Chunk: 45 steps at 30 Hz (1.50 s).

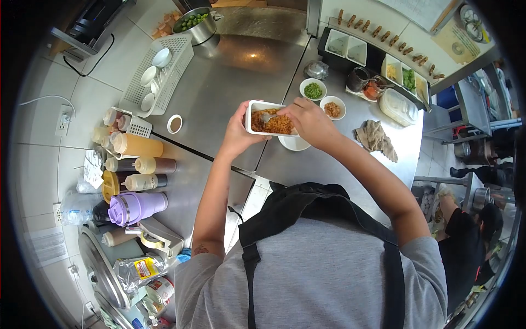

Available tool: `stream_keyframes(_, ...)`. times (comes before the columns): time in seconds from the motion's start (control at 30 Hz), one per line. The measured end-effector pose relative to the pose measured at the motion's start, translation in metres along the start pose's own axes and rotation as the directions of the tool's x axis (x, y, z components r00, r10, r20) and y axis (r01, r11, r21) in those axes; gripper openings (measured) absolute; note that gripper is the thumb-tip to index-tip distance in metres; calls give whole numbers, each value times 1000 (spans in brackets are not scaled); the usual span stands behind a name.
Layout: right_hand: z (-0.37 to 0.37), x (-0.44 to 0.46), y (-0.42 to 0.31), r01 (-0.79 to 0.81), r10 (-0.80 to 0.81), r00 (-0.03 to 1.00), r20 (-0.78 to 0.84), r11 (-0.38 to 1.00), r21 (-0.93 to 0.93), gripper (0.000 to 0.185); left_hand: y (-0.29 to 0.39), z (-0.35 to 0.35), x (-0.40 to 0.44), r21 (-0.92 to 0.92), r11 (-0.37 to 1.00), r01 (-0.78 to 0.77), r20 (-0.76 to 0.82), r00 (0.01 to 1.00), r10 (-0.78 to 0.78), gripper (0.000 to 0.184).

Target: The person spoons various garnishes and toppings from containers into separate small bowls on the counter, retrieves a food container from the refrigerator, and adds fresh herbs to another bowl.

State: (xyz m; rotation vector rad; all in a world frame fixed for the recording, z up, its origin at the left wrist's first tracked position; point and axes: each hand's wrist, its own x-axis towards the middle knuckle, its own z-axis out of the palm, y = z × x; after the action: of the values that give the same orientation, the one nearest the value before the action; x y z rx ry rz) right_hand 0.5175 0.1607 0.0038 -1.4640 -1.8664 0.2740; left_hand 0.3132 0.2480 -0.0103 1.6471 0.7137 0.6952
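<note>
Gripping the left end of the white container above the table, the left hand has a sensible hold on what looks light and stiff-walled, while the right hand pinches a metal utensil in the soft-looking orange food.

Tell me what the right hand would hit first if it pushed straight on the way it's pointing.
The right hand would probably meet the orange-brown food in the white container first, though depth is hard to judge from this single overhead view.
</note>
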Motion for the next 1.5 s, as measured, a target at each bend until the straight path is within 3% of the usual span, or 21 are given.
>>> stream_keyframes(0.2,-8,8,-5,-19,20,999,-24,998,58,14,1,-8,2,48,999,-14,39,999,12,79)
stream_keyframes(0.47,-4,-1,3,-97,96,995,8,989,112,15,17,-12,5,384,923,-3,69,997,-25,80)
stream_keyframes(0.93,2,-3,0,-138,138,990,7,980,143,15,31,-4,13,493,869,-39,114,993,-20,78)
stream_keyframes(1.03,14,-6,3,-71,73,997,-17,994,83,15,34,0,14,492,870,-39,114,993,-20,77)
stream_keyframes(1.33,13,-18,16,-121,120,992,26,992,21,15,34,1,14,491,869,-62,115,993,6,76)
stream_keyframes(1.5,4,-10,8,-125,127,992,-6,984,128,15,31,4,17,503,863,-40,114,993,-21,76)
